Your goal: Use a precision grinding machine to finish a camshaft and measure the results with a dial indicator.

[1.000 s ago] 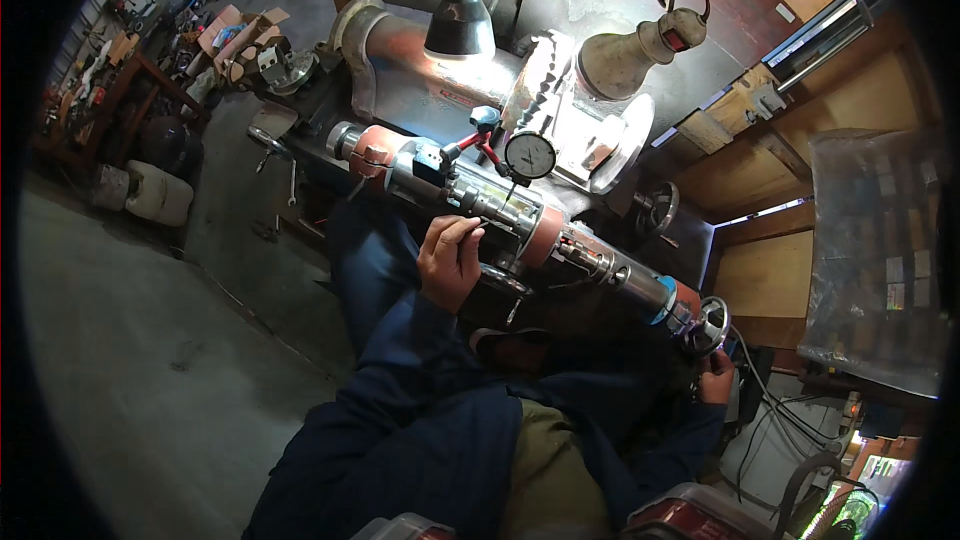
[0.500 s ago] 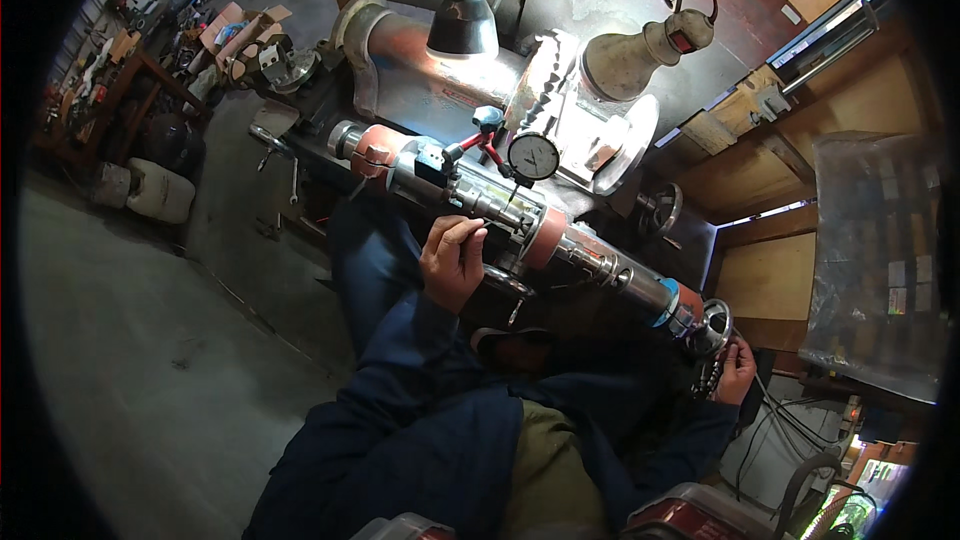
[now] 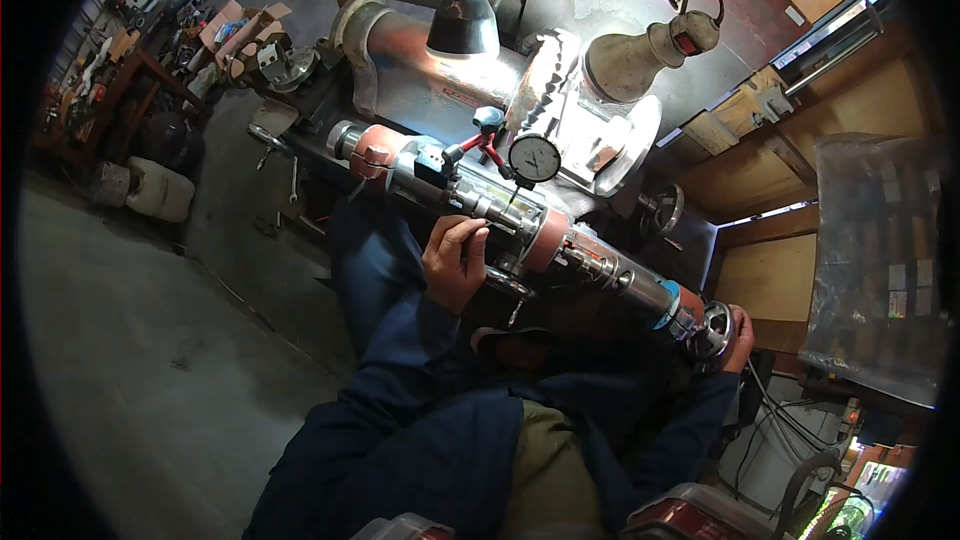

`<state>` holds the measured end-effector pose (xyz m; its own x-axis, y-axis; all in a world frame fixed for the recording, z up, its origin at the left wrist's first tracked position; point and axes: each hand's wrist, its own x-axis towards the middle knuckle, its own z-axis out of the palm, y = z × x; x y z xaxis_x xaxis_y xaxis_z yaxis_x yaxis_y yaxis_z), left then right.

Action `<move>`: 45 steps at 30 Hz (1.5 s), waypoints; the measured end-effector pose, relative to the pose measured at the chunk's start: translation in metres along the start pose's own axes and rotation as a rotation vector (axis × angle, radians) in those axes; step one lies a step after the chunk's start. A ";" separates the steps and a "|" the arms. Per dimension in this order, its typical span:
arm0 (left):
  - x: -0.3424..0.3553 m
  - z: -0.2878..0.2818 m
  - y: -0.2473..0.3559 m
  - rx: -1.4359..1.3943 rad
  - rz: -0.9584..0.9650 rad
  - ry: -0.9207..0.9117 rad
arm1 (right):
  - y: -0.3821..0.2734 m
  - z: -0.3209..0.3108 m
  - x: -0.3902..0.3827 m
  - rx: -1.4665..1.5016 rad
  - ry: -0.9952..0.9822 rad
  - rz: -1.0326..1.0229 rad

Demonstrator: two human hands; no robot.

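My left hand [image 3: 455, 258] is closed, thumb and fingertips pinched together just in front of a steel shaft [image 3: 490, 208]. What the pinch holds, if anything, is too small to make out. Above that shaft, a round dial indicator [image 3: 534, 158] hangs from a red jointed arm [image 3: 470, 147] with a blue knob, its thin stem pointing down toward the metal. At the right end of the machine, my right hand [image 3: 740, 338] has its fingers around the outer rim of a chromed handwheel [image 3: 712, 328]. The palm side of that hand is hidden.
A black lamp [image 3: 465, 15] and a beige lamp [image 3: 640, 55] light the machine. A second handwheel [image 3: 512, 282] sits beside my left hand, another [image 3: 662, 210] behind. Wrenches lie at the left end. Plastic sheeting [image 3: 875, 270] covers shelves at right; a jug [image 3: 160, 190] stands left.
My right hand has moved up and slightly right, from the handwheel's lower edge onto its outer rim. The left hand stays almost in place.
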<state>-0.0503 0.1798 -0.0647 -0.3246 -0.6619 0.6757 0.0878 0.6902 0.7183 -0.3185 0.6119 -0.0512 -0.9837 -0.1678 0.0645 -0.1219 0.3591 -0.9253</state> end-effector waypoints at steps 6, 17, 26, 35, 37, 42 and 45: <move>0.000 0.001 0.000 0.013 0.002 0.009 | -0.001 0.014 -0.007 0.106 -0.203 -0.091; -0.001 0.001 0.002 0.003 -0.006 0.012 | 0.023 0.013 -0.019 -0.216 -0.089 -0.077; -0.002 0.000 0.000 -0.004 0.002 0.010 | 0.059 -0.003 -0.031 -0.082 -0.078 0.071; -0.001 0.001 0.004 -0.019 -0.011 0.008 | 0.066 -0.036 -0.054 -0.031 -0.093 0.200; -0.001 0.001 0.005 -0.017 -0.020 0.008 | 0.053 -0.041 -0.060 -0.116 -0.147 0.156; -0.001 0.002 0.005 -0.038 -0.031 0.002 | 0.019 -0.038 -0.067 0.067 -0.105 0.156; -0.001 0.002 0.003 -0.014 0.002 0.011 | 0.006 -0.034 -0.069 0.051 -0.096 0.150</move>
<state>-0.0521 0.1831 -0.0633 -0.3139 -0.6640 0.6786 0.1018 0.6871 0.7194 -0.2561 0.6571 -0.0483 -0.9729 -0.2041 -0.1091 0.0341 0.3398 -0.9399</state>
